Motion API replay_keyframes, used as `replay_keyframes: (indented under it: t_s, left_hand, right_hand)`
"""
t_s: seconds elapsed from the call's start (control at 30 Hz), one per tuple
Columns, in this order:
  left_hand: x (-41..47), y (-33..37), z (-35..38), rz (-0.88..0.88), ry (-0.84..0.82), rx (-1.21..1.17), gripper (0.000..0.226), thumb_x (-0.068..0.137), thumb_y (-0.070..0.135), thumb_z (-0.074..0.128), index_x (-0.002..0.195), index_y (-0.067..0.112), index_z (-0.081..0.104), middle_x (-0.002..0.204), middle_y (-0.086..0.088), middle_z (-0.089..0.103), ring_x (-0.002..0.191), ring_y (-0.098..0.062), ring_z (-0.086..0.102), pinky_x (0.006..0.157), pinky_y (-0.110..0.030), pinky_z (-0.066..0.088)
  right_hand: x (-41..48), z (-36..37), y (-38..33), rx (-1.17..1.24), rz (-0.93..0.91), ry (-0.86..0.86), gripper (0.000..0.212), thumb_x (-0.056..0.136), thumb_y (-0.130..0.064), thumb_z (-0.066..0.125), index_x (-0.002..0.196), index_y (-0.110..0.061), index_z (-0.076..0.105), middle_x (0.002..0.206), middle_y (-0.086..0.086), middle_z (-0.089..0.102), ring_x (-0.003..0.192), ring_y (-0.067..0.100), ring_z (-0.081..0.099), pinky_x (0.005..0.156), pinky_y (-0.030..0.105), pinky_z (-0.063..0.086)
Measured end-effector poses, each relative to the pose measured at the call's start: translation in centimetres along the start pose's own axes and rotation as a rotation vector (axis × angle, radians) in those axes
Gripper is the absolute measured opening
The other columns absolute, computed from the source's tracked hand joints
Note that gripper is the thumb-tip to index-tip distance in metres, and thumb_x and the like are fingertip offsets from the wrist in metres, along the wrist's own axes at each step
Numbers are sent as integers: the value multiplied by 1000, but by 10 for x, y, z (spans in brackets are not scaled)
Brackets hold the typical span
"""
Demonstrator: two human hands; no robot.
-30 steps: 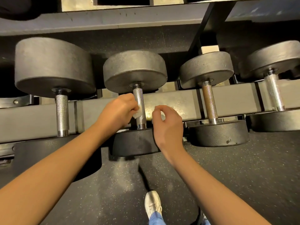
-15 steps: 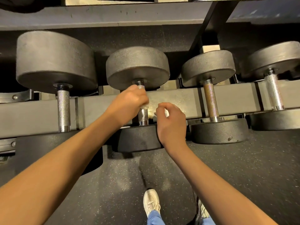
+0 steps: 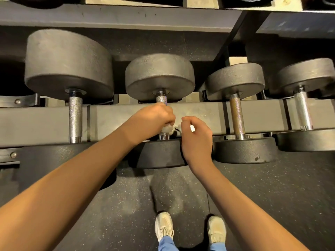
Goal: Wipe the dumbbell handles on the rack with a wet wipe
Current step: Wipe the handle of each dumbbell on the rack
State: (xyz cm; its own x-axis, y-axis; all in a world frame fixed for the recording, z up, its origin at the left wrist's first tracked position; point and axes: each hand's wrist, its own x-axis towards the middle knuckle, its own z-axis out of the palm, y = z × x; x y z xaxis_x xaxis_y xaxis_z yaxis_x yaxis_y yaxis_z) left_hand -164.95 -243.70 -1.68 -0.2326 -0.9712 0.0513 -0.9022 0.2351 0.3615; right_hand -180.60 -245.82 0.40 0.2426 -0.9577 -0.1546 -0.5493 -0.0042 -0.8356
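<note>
The handle (image 3: 161, 99) of the second dumbbell from the left runs straight away from the person across the rack rail (image 3: 117, 116). The left hand (image 3: 154, 118) curls round its middle, the wet wipe (image 3: 167, 128) bunched under the fingers. The right hand (image 3: 196, 136), loosely curled and holding nothing, hovers just right of the handle.

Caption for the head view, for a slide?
Left hand grips a wet wipe around the second dumbbell handle; right hand hovers alongside, loosely curled.
</note>
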Motion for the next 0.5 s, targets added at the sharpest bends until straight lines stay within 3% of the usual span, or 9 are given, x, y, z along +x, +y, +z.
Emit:
replay_keyframes:
  t_s: [0.13,0.27,0.4,0.5]
  left_hand:
    - [22,-9,0,-89,113,142,18,70,-14,56,78,-1,64,80,-17,57,77,-37,55,51,-47,51]
    - [22,-9,3,-213,243,159,19,68,-15,60,78,1,63,80,-15,56,72,-34,50,47,-41,49]
    - [1,-1,9,-137,206,9,10,77,0,57,76,3,66,78,-12,60,65,-32,53,56,-35,46]
    - [-6,-3,1,-128,114,-89,27,80,18,47,78,3,69,81,-13,63,71,-33,61,64,-35,50]
  right_hand:
    - [0,-2,0,16,25,-35,22,95,-21,47,98,-19,69,97,-13,60,96,5,52,75,14,35]
    - [1,-2,2,0,11,-52,24,94,-22,46,103,-17,68,102,-9,61,99,7,52,81,20,36]
    - [1,-3,3,8,-49,-55,20,94,-19,49,95,-14,68,91,-7,60,93,11,54,78,23,38]
    - [1,-2,2,18,-42,-48,19,93,-18,50,93,-13,68,90,-4,62,90,13,54,81,29,42]
